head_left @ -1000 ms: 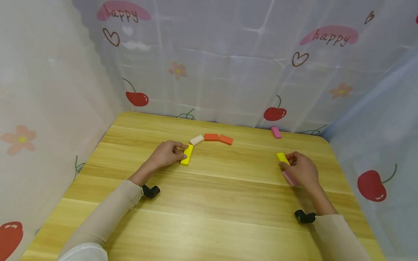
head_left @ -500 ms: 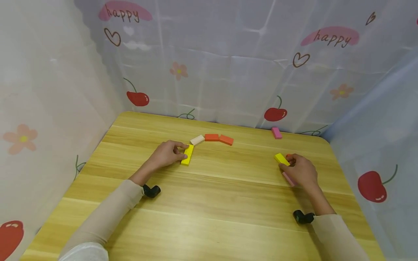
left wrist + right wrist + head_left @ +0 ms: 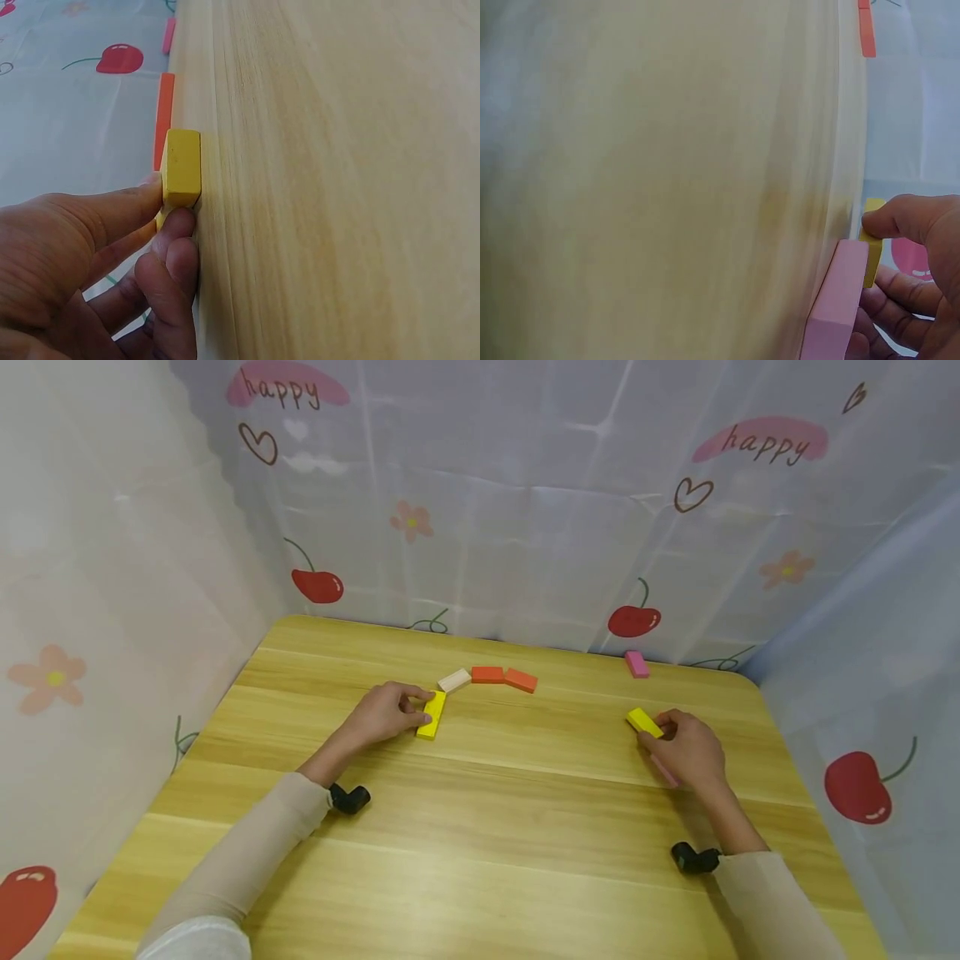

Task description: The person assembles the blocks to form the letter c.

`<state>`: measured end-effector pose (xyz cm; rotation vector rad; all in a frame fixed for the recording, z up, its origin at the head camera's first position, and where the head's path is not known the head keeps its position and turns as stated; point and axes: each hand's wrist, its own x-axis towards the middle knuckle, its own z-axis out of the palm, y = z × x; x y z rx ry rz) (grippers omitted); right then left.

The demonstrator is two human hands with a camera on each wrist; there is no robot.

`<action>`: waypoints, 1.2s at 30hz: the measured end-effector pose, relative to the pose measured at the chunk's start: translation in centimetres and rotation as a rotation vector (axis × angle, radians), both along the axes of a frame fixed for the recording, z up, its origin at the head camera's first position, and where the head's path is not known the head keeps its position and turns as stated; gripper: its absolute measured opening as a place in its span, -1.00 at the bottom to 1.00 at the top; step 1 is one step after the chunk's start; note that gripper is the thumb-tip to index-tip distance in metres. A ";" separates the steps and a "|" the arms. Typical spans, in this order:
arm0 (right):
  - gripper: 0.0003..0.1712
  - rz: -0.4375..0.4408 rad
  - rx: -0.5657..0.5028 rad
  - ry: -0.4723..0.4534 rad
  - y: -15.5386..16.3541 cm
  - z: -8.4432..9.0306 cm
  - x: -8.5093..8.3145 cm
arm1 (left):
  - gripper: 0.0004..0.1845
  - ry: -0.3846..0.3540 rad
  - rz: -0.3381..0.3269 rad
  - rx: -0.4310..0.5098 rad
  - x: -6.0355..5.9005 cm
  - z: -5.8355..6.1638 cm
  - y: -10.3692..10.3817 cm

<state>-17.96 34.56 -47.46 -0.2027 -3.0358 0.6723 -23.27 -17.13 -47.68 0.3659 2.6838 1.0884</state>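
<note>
A yellow block (image 3: 431, 715) at frame centre-left, long axis toward the curtain, is pinched by the left hand (image 3: 381, 714); the right hand (image 3: 686, 749) pinches another yellow block (image 3: 643, 721) on the tabletop (image 3: 480, 827).

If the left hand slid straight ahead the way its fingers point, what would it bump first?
Probably the yellow block that the left hand already pinches. Beyond it lies bare table; the cream block sits off that line.
</note>
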 end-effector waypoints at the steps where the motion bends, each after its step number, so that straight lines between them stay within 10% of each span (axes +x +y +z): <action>1: -0.42 0.003 0.002 0.004 -0.1 0.0 0.0 | -0.52 0.000 0.002 0.001 0.0 0.0 0.0; 36: -0.49 0.138 -0.035 0.018 -6.1 0.5 -0.3 | -0.51 -0.011 0.008 0.008 0.1 0.0 0.1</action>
